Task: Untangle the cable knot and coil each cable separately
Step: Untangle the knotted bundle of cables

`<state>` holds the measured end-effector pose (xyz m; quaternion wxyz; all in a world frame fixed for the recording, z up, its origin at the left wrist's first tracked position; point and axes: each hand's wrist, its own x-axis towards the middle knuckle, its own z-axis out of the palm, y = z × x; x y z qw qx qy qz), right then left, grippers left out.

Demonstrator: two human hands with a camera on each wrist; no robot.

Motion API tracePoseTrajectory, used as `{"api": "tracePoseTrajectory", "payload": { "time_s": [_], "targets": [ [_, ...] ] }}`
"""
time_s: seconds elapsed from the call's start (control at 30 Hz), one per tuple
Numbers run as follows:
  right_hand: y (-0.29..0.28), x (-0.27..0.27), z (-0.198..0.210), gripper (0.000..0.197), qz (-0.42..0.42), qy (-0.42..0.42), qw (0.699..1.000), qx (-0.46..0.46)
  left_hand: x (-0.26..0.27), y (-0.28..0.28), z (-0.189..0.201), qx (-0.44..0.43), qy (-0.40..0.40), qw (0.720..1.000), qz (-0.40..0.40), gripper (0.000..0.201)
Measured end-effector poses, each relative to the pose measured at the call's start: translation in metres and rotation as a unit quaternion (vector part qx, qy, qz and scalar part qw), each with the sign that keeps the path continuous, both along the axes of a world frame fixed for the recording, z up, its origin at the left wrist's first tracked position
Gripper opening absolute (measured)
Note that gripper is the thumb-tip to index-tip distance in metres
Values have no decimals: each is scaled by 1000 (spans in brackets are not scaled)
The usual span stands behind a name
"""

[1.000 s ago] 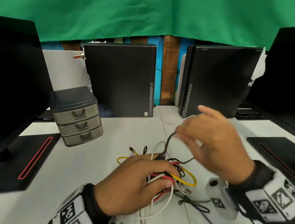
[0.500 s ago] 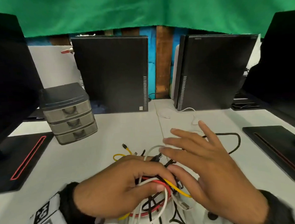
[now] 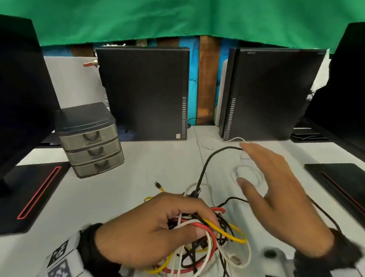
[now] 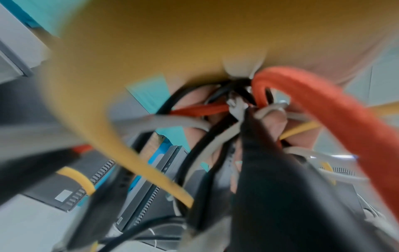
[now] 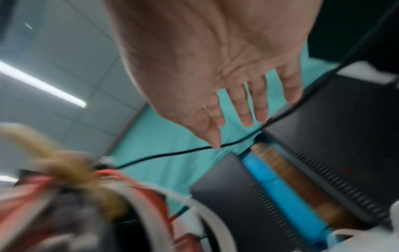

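A knot of red, white, yellow and black cables (image 3: pixel 211 237) lies on the white table (image 3: pixel 137 182) near the front edge. My left hand (image 3: pixel 189 226) grips the knot from the left, fingers curled round several strands; the left wrist view shows those fingers (image 4: pixel 274 119) among the red cable (image 4: pixel 302 95) and yellow cable (image 4: pixel 138 163). One black cable (image 3: pixel 206 166) arcs up out of the knot to the fingertips of my right hand (image 3: pixel 254 166). That hand hovers flat with fingers straight; in the right wrist view the black cable (image 5: pixel 172 153) runs past its fingertips (image 5: pixel 248 117). A small white coil (image 3: pixel 256 172) lies under it.
A grey three-drawer box (image 3: pixel 89 140) stands at the left. Two black computer towers (image 3: pixel 144 94) (image 3: pixel 275 92) line the back. Black monitor bases sit at the left (image 3: pixel 27 197) and right (image 3: pixel 342 185) edges. Green cloth hangs behind.
My right hand, flat over the knot half a second ago, has moved away to the right and back. The black cable now arcs up toward its fingertips. The left hand keeps its grip.
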<state>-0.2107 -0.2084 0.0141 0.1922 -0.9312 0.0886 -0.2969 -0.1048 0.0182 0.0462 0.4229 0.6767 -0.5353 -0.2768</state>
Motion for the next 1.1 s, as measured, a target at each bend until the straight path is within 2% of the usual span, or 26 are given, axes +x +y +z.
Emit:
{"api": "tracePoseTrajectory", "payload": {
  "time_s": [0.07,0.13,0.23,0.43,0.5,0.6,0.67,0.73,0.8,0.87,0.97,1.1],
  "targets": [
    [32,0,-1,52,92,3,993,-70,0,2,0,-2,2,1000,-2,18],
    [41,1,-3,43,141,-5,981,-131,0,4,0,1,6,1000,-6,19],
    [31,2,-2,27,152,-22,977,-147,0,5,-1,4,9,1000,-8,19],
    [27,7,-7,20,198,-39,967,-158,-2,0,-4,24,23,999,-20,19],
    [14,15,-9,21,148,-43,977,-145,0,1,-6,22,24,999,-5,19],
    [-37,25,-15,22,-62,-60,995,-42,5,2,-9,9,8,1000,19,20],
    [-69,21,-19,21,-170,10,985,37,9,1,-13,1,-4,999,34,22],
    [-79,16,-24,15,-203,77,975,38,12,-2,-15,3,-6,999,43,22],
    [-66,14,-25,36,-151,77,986,-9,13,-4,-18,8,3,999,43,21],
    [-36,14,-20,49,-17,29,998,-61,14,-4,-19,14,3,999,39,21],
    [7,15,-15,41,138,23,985,-102,12,-4,-19,21,-19,999,28,21],
    [27,16,-23,25,193,-6,971,-139,11,-2,-23,29,-27,999,24,21]
  ]
}}
